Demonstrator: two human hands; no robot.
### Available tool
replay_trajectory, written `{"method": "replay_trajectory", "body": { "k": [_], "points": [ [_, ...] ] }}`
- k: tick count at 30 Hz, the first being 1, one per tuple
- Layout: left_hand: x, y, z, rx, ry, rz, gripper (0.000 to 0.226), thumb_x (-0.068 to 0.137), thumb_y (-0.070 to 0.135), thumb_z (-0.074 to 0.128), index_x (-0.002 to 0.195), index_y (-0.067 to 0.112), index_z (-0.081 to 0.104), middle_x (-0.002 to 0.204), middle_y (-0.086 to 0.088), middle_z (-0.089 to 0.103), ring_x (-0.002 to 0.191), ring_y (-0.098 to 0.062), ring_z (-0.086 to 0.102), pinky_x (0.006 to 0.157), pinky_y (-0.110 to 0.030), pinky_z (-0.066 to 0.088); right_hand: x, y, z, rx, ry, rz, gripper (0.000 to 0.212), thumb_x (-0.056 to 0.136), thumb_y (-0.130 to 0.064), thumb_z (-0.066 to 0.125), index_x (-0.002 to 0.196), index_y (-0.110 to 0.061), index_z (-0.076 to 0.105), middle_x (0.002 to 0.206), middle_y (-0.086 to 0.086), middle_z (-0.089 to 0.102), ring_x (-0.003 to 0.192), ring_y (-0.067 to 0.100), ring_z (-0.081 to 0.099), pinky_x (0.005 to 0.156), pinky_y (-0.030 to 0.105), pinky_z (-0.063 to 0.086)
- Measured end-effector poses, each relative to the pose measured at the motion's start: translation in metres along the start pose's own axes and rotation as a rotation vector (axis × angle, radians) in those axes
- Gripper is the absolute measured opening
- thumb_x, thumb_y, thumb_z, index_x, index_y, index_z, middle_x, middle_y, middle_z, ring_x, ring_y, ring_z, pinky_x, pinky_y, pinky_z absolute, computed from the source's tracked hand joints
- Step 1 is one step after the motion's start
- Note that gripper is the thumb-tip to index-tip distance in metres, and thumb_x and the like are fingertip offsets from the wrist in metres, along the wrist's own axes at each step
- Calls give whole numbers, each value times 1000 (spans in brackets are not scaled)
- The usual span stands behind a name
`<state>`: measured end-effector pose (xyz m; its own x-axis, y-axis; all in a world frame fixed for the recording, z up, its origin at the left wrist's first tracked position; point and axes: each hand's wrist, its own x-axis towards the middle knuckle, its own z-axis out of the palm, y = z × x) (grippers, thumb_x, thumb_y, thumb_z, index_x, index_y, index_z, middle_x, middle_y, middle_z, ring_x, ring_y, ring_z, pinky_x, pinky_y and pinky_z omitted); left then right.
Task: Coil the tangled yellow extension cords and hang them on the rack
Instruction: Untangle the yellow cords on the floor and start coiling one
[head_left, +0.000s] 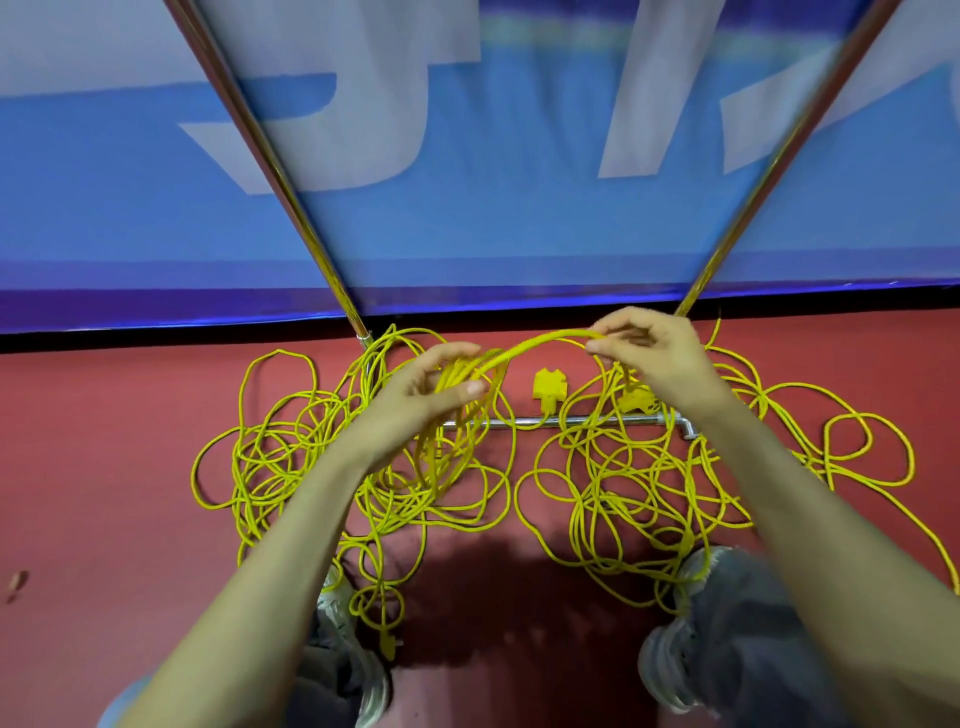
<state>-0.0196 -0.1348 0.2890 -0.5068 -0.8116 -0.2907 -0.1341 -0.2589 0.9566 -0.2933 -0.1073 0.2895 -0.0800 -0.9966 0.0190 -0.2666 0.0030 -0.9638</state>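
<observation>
Well, the yellow cords (649, 478) look thin, light and bendy, so they should be easy to lift. I think they will snag and pull their knots tight if tugged hard. A good place to hold is one loose strand near an end, so it can be fed into loops a bit at a time. The left hand (415, 395) has its fingers curled round a bunch of gathered loops (454, 376). The right hand (649, 348) pinches a single strand (540, 343) that arches across between the two hands. The cords are bright yellow and lie in two big messy heaps on the red floor (104, 467), one on each side. They lie over the silver base bar (530, 422) of the rack (275, 171). A flat yellow plug block (549, 387) lies between the heaps. Nothing hangs on the rack yet
</observation>
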Motion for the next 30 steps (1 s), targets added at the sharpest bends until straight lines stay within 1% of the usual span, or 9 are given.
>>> {"method": "replay_trajectory", "body": {
  "k": [5,9,11,14,17,20,24,26,30],
  "points": [
    [-1,3,4,-38,-61,-41,40,83,14,72,119,20,57,103,-5,70,75,-6,61,68,-18,48,-7,-24,11,-185,-270,-77,13,74,-11,77,83,-20,73,84,0,67,75,14,59,72,27,47],
    [1,3,8,-166,-51,-77,36,86,33,55,118,20,61,96,2,70,73,-14,49,66,-24,43,-9,-26,32,-83,-275,-67,22,73,-11,77,78,-31,69,76,-2,60,67,11,50,65,29,42],
    [2,1,10,-198,-86,-80,37,85,26,57,121,18,60,93,3,69,82,-19,52,73,-29,43,-8,-26,38,-51,-238,-71,23,74,-11,78,78,-33,69,74,4,60,65,12,48,64,29,40],
    [-1,0,18,-228,-176,-52,45,79,8,62,124,13,56,89,4,70,80,-8,63,74,-20,51,-7,-20,43,-8,-202,-36,16,75,-13,78,80,-26,71,71,18,59,62,18,48,63,32,40],
    [0,1,22,-251,-195,-64,46,78,3,62,123,13,58,89,1,71,74,-6,63,70,-17,52,-11,-18,50,-15,-229,-17,14,75,-13,78,84,-20,69,68,9,67,61,23,58,60,29,47],
    [0,1,23,-267,-188,-65,44,78,2,61,121,11,58,81,1,68,62,-8,55,63,-18,49,-10,-14,50,-33,-235,13,26,75,-16,78,84,-23,55,74,7,67,64,13,58,60,22,46],
    [1,7,13,-365,-173,-43,60,64,0,80,120,9,60,85,-4,69,61,-9,54,59,-19,48,-10,12,34,-328,-404,51,15,84,-21,70,88,-15,57,76,-8,58,70,5,52,71,23,41],
    [2,12,3,-438,-157,-14,62,59,15,87,117,11,65,88,-6,68,62,-10,54,58,-21,48,-9,28,25,-476,-376,120,17,90,-21,63,93,-6,59,74,-9,53,70,9,50,69,25,36],
    [0,16,-12,-453,-104,37,70,50,24,94,114,11,68,89,-6,68,64,-12,55,58,-22,49,-3,22,13,-166,-131,103,13,88,-11,65,89,-21,56,68,-8,64,74,12,60,73,29,44]
  ]
}}
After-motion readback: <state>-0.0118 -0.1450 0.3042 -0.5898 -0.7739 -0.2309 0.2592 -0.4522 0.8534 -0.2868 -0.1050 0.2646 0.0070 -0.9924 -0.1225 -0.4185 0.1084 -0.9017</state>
